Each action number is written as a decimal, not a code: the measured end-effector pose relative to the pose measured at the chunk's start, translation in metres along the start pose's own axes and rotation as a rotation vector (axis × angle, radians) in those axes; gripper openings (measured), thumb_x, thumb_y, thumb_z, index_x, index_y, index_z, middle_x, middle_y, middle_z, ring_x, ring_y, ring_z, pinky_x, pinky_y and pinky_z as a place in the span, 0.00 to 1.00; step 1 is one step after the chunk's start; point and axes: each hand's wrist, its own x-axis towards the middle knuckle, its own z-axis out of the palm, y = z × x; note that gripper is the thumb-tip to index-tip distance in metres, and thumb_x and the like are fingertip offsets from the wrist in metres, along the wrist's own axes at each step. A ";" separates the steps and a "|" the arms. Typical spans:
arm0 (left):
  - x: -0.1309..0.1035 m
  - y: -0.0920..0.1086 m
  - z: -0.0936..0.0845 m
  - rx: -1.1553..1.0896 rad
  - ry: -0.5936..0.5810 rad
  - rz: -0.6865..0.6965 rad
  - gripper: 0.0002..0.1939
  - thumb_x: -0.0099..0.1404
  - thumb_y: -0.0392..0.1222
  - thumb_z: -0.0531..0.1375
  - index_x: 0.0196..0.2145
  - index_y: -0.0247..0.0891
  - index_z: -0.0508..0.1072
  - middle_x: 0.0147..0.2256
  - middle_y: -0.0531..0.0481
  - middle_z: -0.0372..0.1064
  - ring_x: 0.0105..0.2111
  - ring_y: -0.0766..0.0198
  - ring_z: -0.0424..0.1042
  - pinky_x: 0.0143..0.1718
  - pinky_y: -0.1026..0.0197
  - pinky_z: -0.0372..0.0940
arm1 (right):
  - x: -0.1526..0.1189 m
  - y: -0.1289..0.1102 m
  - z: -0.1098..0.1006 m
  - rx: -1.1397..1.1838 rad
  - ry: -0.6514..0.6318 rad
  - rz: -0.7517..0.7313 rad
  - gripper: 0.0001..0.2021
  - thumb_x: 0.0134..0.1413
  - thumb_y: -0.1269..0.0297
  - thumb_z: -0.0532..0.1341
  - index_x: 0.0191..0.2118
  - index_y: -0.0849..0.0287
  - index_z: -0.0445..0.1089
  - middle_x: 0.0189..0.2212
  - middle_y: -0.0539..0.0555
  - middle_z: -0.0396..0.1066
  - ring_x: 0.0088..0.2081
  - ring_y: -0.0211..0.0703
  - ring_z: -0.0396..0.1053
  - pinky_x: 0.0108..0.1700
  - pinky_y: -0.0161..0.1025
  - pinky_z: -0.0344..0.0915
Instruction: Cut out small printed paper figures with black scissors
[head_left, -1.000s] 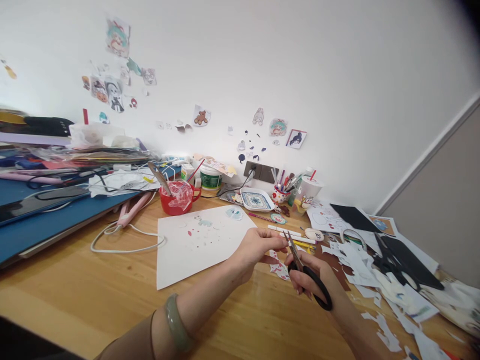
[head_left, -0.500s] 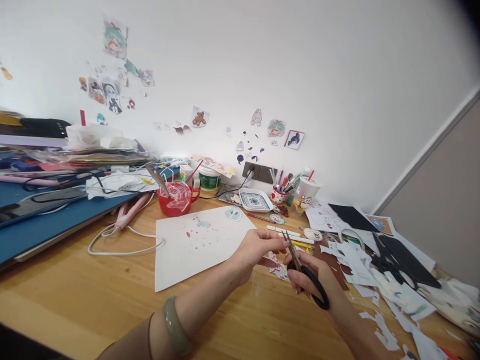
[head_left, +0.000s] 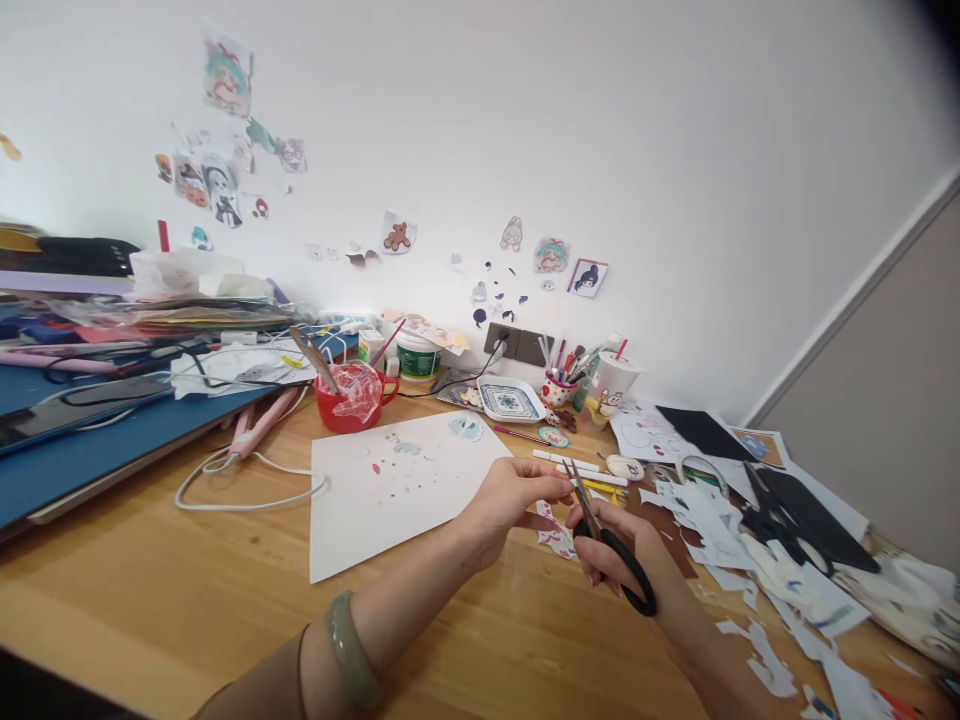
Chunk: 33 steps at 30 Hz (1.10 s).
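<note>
My right hand (head_left: 637,535) is wrapped round a pair of scissors (head_left: 636,580) with black handles. The narrow metal blades point up and away, slightly parted at the tips. My left hand (head_left: 517,495) is pinched beside the blades. Whatever lies between its fingertips is too small to make out. Beneath the hands, a piece of cut paper with red marks (head_left: 555,535) rests on the wooden table. To the left lies a white sheet (head_left: 360,535) bearing several tiny coloured cutouts.
Paper scraps (head_left: 720,530) are strewn on the right, near a second pair of black scissors (head_left: 780,515). White and yellow markers (head_left: 577,470) lie past my hands. A red mug (head_left: 341,412), patterned dish (head_left: 511,400) and pen cup (head_left: 559,388) stand toward the wall.
Both hands and the scissors hold almost the same position. The view has shifted very slightly; nothing has visibly been taken up or let go.
</note>
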 end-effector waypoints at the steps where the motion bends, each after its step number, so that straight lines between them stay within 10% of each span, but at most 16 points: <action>1: 0.000 0.000 0.000 -0.004 -0.002 0.000 0.13 0.44 0.45 0.64 0.25 0.33 0.70 0.26 0.49 0.64 0.28 0.68 0.62 0.25 0.67 0.59 | 0.000 0.000 0.000 0.005 0.006 -0.002 0.13 0.37 0.56 0.61 0.27 0.59 0.61 0.16 0.44 0.58 0.17 0.33 0.57 0.18 0.30 0.57; 33: -0.001 0.003 -0.003 -0.047 -0.008 0.010 0.13 0.44 0.46 0.63 0.24 0.35 0.70 0.25 0.51 0.62 0.30 0.66 0.62 0.27 0.64 0.60 | -0.001 -0.003 0.001 0.004 -0.039 0.057 0.12 0.36 0.57 0.61 0.26 0.58 0.60 0.17 0.45 0.58 0.19 0.35 0.56 0.20 0.32 0.55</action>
